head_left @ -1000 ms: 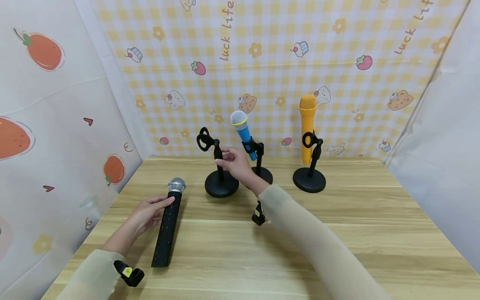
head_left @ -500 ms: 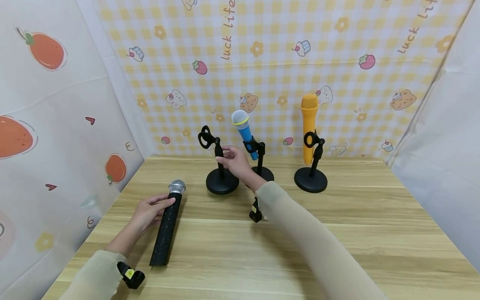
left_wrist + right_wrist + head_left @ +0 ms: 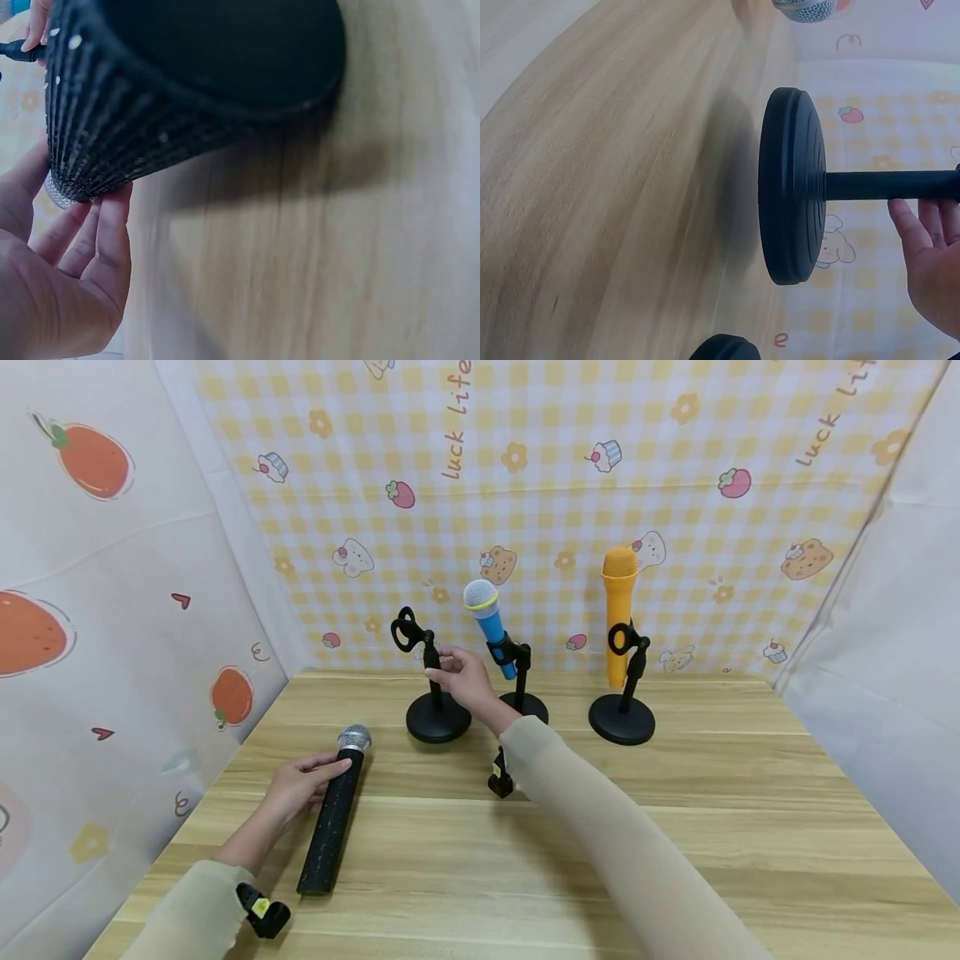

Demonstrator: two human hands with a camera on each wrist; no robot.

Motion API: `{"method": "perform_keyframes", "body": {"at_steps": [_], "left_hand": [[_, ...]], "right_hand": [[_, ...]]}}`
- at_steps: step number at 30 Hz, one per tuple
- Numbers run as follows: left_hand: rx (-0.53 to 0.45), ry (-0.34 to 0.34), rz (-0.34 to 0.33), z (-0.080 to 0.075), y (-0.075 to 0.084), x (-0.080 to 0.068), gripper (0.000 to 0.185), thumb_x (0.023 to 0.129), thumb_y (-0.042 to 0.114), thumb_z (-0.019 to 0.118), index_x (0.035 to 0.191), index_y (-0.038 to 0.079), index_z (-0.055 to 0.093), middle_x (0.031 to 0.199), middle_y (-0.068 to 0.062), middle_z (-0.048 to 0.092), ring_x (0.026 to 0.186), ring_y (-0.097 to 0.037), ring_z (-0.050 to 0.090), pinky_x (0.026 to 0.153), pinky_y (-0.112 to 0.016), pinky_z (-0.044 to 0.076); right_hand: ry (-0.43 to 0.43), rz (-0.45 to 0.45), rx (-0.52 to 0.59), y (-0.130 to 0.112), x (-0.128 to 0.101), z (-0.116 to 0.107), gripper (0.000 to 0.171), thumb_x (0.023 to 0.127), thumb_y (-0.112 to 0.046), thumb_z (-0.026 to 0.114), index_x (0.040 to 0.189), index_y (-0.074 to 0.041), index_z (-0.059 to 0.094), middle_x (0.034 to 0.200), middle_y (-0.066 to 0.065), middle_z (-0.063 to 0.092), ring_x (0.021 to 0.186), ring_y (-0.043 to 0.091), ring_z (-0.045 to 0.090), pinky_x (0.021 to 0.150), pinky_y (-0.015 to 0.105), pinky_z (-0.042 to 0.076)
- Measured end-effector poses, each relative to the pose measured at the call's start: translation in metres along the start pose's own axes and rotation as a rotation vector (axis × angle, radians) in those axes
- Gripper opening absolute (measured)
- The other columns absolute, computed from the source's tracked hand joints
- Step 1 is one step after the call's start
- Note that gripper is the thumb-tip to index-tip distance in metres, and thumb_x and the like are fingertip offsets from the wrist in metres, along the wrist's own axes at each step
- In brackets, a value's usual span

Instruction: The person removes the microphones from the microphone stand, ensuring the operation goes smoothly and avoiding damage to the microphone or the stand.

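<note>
My left hand (image 3: 295,783) grips a black microphone (image 3: 332,827) with a silver mesh head, thumb on top of its upper body. The left wrist view shows the microphone's wide dark end (image 3: 225,52) close up, with fingers around its far part. My right hand (image 3: 467,680) pinches the post of a black microphone stand (image 3: 438,720) whose ring clip holds nothing. In the right wrist view the stand's round base (image 3: 791,187) casts a shadow on the wood beside it. Thumb and fingers (image 3: 911,225) meet the post above that base.
A blue microphone (image 3: 491,627) sits in a second stand (image 3: 527,703), partly behind my right hand. Farther right stands a third stand (image 3: 622,720) with a yellow microphone (image 3: 617,602) upright at it. A patterned cloth (image 3: 555,518) backs the wooden table (image 3: 675,843).
The stand in my right hand has shifted slightly left and away from me over the last half second. My left hand and the black microphone have barely moved.
</note>
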State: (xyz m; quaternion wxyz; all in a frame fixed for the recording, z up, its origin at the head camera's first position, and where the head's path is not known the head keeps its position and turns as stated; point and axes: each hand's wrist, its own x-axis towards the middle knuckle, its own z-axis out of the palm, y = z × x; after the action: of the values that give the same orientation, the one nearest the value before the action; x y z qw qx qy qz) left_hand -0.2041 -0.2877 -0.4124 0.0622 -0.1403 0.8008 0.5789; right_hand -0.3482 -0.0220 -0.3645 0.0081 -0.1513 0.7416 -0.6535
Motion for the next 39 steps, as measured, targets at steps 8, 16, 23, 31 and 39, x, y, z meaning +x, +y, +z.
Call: {"method": "perform_keyframes", "body": {"at_steps": [8,16,23,31,39], "left_hand": [[0.028,0.023,0.016,0.000,-0.004,0.001,0.074,0.083,0.043,0.076,0.138,-0.001,0.052,0.094,-0.004,0.070,0.074,-0.012,0.065,0.057,-0.028,0.054],[0.061,0.037,0.018,0.002,-0.005,0.000,0.072,0.083,0.042,0.077,0.136,-0.002,0.053,0.089,-0.004,0.069,0.068,-0.011,0.063,0.053,-0.028,0.052],[0.094,0.053,0.028,0.003,-0.009,0.001,0.071,0.083,0.042,0.077,0.135,-0.002,0.055,0.090,-0.007,0.068,0.068,-0.014,0.063,0.054,-0.032,0.055],[0.127,0.076,0.017,0.004,-0.011,0.002,0.074,0.081,0.045,0.078,0.134,-0.001,0.056,0.094,-0.011,0.067,0.069,-0.014,0.063,0.056,-0.033,0.056],[0.112,0.074,0.013,0.005,-0.010,0.001,0.073,0.082,0.044,0.077,0.134,-0.002,0.055,0.092,-0.011,0.067,0.069,-0.014,0.063,0.056,-0.032,0.056]], "right_hand": [[0.002,0.023,-0.014,0.007,0.002,0.004,0.041,0.090,-0.018,0.071,0.129,-0.012,0.060,0.103,0.006,0.065,0.089,0.019,0.064,0.076,0.028,0.056],[0.016,0.020,0.005,0.011,0.003,0.006,0.040,0.090,-0.016,0.072,0.128,-0.012,0.061,0.102,0.007,0.065,0.089,0.019,0.063,0.075,0.028,0.055],[0.013,0.022,0.008,0.014,0.004,0.008,0.043,0.090,-0.016,0.071,0.131,-0.012,0.059,0.106,0.007,0.065,0.093,0.019,0.062,0.077,0.030,0.055],[0.031,0.036,0.008,0.017,0.005,0.008,0.044,0.089,-0.016,0.072,0.131,-0.013,0.059,0.105,0.007,0.066,0.091,0.019,0.063,0.077,0.030,0.054],[0.029,0.037,0.025,0.019,0.005,0.008,0.044,0.089,-0.015,0.072,0.131,-0.012,0.059,0.106,0.007,0.066,0.094,0.019,0.063,0.078,0.031,0.055]]}}
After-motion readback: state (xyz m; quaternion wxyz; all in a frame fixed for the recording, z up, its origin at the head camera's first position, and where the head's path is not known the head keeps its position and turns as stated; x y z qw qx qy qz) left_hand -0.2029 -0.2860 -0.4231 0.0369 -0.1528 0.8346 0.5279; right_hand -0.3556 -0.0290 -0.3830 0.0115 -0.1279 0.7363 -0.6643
